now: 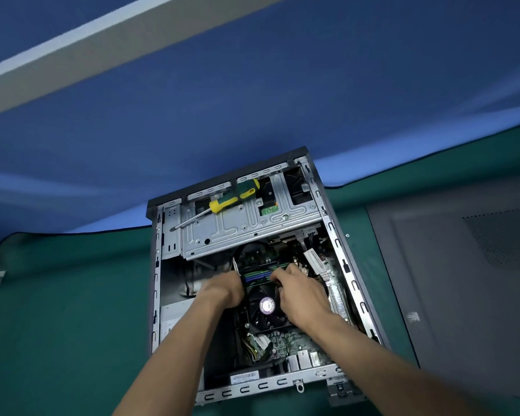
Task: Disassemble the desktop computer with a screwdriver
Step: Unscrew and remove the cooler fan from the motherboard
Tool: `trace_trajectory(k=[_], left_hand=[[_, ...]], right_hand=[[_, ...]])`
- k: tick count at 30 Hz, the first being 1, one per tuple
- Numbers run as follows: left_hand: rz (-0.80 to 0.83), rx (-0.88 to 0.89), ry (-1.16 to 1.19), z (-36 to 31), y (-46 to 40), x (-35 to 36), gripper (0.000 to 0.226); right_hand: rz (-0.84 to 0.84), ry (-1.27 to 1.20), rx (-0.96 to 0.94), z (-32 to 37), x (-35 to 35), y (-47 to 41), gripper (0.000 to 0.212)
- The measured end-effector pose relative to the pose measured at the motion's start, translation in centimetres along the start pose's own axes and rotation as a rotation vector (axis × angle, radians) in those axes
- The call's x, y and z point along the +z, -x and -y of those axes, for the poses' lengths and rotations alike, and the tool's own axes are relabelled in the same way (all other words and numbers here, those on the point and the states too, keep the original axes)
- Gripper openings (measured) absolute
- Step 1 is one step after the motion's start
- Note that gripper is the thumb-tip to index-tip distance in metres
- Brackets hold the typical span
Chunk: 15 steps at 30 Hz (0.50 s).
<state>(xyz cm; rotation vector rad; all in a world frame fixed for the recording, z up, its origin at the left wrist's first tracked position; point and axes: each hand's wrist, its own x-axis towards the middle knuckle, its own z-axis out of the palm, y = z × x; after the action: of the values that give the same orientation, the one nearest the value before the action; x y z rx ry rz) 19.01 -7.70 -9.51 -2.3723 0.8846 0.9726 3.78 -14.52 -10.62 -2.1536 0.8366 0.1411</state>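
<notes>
Green mat [72, 325], open computer [336, 235], unreadable labels.

A table covered with a green mat [57, 325] holds the open computer case [353, 265] lying flat in the middle, a big gray side panel [463, 280] lying flat just to its right, and one tiny screw [347, 235] resting on the mat between them.
</notes>
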Motion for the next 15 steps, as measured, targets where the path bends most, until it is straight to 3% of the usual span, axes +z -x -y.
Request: trace_trajectory(k=[5,9,13,15], left_hand=[[0.032,-0.006,0.139,0.2,-0.3,-0.5,0.028],[0.148,0.045,0.31,0.6,-0.3,-1.2,0.029],[0.135,0.06,0.199,0.7,0.1,-1.2,0.009],[0.063,0.085,0.075,0.5,0.3,-0.7,0.021]], right_hand=[[0.014,0.024,0.008,0.0,0.1,-0.2,0.042],[0.005,0.001,0.039,-0.4,0.2,-0.4,0.042],[0.011,0.025,0.016,-0.2,0.3,-0.4,0.037],[0.011,0.032,0.008,-0.3,0.3,-0.4,0.04]])
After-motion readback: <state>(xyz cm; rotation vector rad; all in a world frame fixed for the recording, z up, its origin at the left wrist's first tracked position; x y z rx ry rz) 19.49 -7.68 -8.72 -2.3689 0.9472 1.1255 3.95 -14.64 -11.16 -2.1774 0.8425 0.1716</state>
